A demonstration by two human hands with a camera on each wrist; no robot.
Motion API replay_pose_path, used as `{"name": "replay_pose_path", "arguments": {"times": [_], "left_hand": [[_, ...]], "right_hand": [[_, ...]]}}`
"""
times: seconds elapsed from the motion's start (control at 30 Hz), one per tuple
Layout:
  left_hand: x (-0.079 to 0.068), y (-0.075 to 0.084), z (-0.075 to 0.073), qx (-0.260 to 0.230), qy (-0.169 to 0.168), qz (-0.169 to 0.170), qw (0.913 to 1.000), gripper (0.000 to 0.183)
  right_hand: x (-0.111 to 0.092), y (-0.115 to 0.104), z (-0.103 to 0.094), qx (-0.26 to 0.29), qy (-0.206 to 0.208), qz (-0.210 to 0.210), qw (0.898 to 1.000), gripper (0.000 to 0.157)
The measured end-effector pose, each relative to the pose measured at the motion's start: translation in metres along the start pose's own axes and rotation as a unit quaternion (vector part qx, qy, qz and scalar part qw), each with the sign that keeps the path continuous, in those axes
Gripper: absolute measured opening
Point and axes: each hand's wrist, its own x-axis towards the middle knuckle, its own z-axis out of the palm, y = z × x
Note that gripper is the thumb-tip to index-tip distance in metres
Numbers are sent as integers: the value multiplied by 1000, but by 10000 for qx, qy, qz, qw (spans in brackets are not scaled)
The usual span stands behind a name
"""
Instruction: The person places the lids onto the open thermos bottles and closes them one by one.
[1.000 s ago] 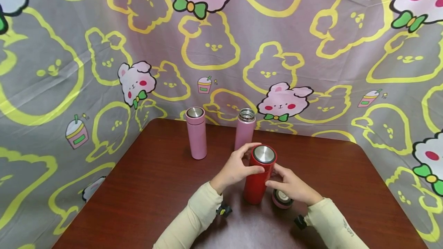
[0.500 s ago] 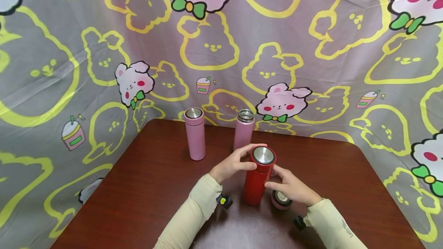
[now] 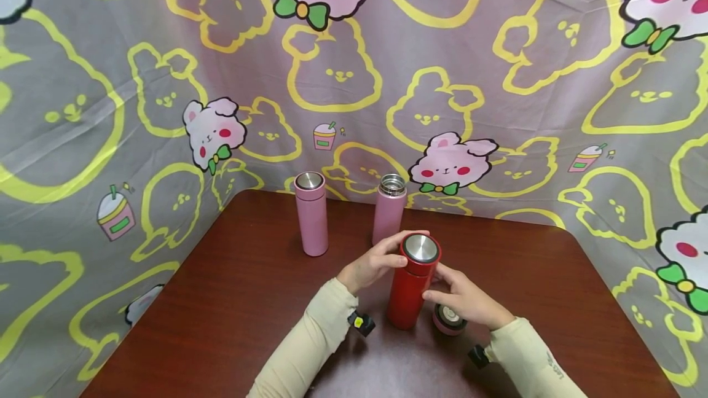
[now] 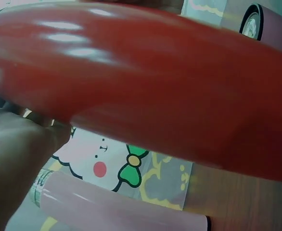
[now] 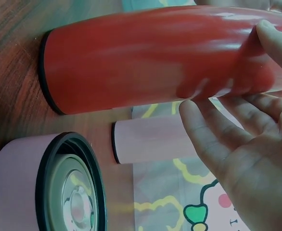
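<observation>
A red thermos point(image 3: 406, 300) with a steel-topped lid point(image 3: 421, 249) stands upright near the middle of the table. My left hand point(image 3: 372, 265) grips the lid from the left, thumb in front and fingers behind it. Lower down, my right hand point(image 3: 467, 296) holds the thermos body from the right; in the right wrist view its thumb and fingers point(image 5: 211, 137) lie around the red wall. Close beside the base, a pink lid point(image 3: 449, 319) lies with its inner side up. Behind my left hand stands an uncapped pink thermos point(image 3: 389, 210), its lower part partly hidden.
A second pink thermos point(image 3: 313, 220), with its lid on, stands further left at the back of the brown wooden table point(image 3: 238, 318). A patterned cloth point(image 3: 343, 91) hangs behind the table and along its sides.
My left hand has turned on the lid, its thumb sliding leftward across the front. My right hand keeps its hold on the body. The whole head view has shifted slightly.
</observation>
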Motion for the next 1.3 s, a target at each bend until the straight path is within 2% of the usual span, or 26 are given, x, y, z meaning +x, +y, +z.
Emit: {"name": "replay_pose_path", "arguments": {"times": [0.1,0.23,0.5,0.63,0.77,0.9,1.03,1.3], "left_hand": [[-2,3,-1,121,86,-51,9999,62],[-5,9,-3,557,300,-113,9979,58],[-10,24,2,1623,473,-319,9851,59],[-11,29,12,2315,913,-444,9675,65],[-12,30,23,2988,1457,-362,9424,73],[-14,29,31,3311,1824,-232,9255,71],[-16,28,35,3238,1990,-236,9247,69],[-16,27,35,3003,2032,-202,9317,66]], "right_hand": [[-1,-1,0,0,13,17,10000,45],[-1,-1,0,21,17,31,10000,46],[-2,0,0,-40,31,40,10000,48],[-2,0,-1,-88,14,64,9999,49],[-2,1,-1,-55,-16,88,9999,50],[-2,1,0,-8,-31,105,9999,52],[-2,0,0,-30,-5,97,9999,52],[-1,0,0,-8,-23,-3,10000,51]]}}
